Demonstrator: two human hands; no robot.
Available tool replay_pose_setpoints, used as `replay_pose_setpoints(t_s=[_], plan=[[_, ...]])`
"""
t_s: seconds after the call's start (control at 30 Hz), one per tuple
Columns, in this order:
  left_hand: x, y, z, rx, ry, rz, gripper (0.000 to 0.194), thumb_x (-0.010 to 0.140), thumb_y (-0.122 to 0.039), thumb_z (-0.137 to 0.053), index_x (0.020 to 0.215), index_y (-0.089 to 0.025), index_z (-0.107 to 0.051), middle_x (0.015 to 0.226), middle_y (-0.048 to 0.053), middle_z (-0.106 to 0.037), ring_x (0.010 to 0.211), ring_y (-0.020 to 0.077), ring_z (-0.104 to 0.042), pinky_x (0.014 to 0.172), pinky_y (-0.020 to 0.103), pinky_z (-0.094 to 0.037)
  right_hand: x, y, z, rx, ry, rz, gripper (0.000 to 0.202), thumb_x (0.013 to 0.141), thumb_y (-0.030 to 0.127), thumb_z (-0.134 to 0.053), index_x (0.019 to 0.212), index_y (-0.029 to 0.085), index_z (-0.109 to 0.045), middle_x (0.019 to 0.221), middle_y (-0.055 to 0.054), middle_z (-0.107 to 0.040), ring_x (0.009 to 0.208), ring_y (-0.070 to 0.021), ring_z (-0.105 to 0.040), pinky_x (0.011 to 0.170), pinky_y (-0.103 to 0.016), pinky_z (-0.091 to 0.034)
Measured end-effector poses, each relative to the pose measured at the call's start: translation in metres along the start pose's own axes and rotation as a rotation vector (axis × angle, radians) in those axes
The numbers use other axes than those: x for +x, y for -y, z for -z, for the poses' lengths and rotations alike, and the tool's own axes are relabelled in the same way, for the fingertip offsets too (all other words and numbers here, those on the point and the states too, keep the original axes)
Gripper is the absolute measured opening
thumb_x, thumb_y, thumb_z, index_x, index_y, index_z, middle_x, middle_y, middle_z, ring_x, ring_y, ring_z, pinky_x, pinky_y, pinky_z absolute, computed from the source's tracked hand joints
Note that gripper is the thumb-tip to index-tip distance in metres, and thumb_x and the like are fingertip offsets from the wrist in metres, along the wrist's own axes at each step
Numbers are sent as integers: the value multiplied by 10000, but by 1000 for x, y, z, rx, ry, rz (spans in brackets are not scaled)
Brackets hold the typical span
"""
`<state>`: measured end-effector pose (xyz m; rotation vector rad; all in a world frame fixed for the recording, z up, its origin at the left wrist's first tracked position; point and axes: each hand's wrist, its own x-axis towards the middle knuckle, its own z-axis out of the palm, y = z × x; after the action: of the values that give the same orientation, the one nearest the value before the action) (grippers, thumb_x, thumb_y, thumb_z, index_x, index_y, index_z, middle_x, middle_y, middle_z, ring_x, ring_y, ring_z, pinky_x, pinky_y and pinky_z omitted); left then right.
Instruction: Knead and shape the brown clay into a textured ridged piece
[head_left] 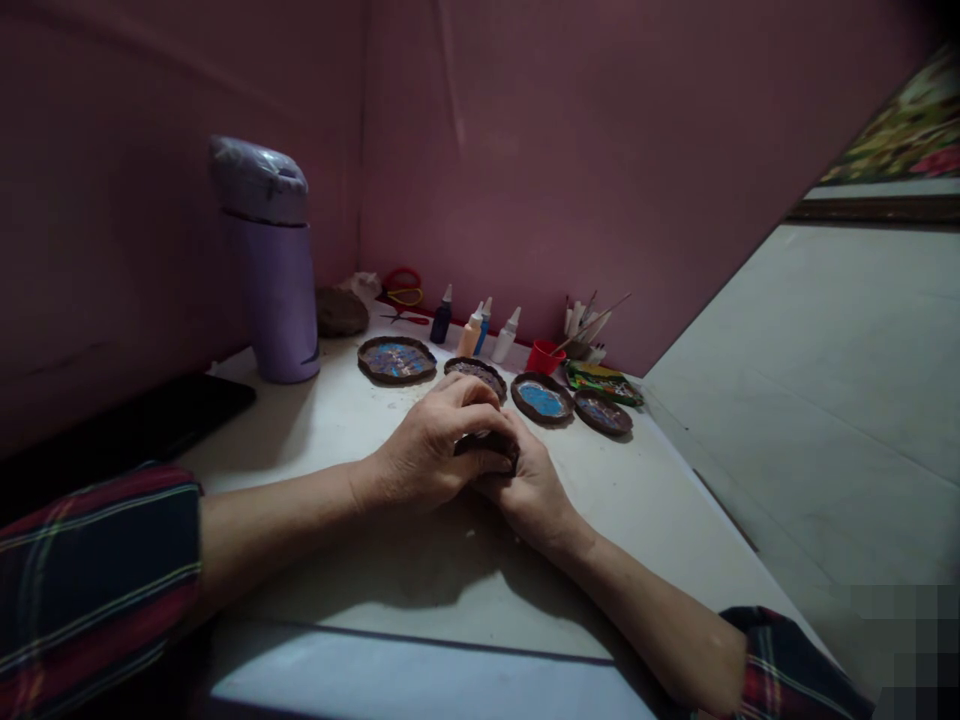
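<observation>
Hands close together over a small dark clay piece (489,447) on a white table (360,420).

Left hand (431,450) cups it from above, right hand (529,485) grips beneath, steadying it just before four painted dishes (397,360); paint bottles (474,328) and a lilac flask (274,270) stand behind those, by pink walls (562,140).

A dim corner workspace against pink walls.

Two mauve-pink walls (570,150) met in a corner behind a white table (360,420), which was pushed into that corner. To the right lay a pale grey floor (825,360), with a patterned, framed panel (900,140) at its far edge. The light was low and cast soft shadows across the table.
</observation>
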<state>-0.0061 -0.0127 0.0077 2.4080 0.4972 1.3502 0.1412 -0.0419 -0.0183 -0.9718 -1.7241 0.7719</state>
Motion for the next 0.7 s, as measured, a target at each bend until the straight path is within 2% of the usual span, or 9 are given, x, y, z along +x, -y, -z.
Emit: replay_pose_setpoints(t_s=[0.2, 0.4, 0.7], plan=[[-1, 3, 0, 89, 50, -79, 104, 753, -156, -624, 850, -165, -661, 839, 58, -626, 868, 193, -499, 842, 365, -418, 1, 2, 0, 1, 10, 13, 425, 643, 85, -618, 1035, 199, -499, 968, -19, -601, 900, -180, -573, 771, -293, -493], [-2, 4, -1, 33, 140, -7, 150, 755, -134, -612, 900, -156, -640, 847, 48, -646, 825, 177, -525, 783, 328, -434, 1, -1, 2, -49, 8, 46, 414, 631, 77, -634, 1011, 191, -517, 950, -27, -604, 870, -184, -575, 777, -307, -488], [-3, 3, 1, 42, 147, 45, 213, 720, -69, -621, 916, -150, -640, 840, 34, -659, 797, 163, -543, 732, 278, -439, 1, -6, 2, -20, 9, 4, 429, 624, 67, -659, 1017, 188, -538, 952, -21, -624, 882, -188, -587, 793, -309, -482]])
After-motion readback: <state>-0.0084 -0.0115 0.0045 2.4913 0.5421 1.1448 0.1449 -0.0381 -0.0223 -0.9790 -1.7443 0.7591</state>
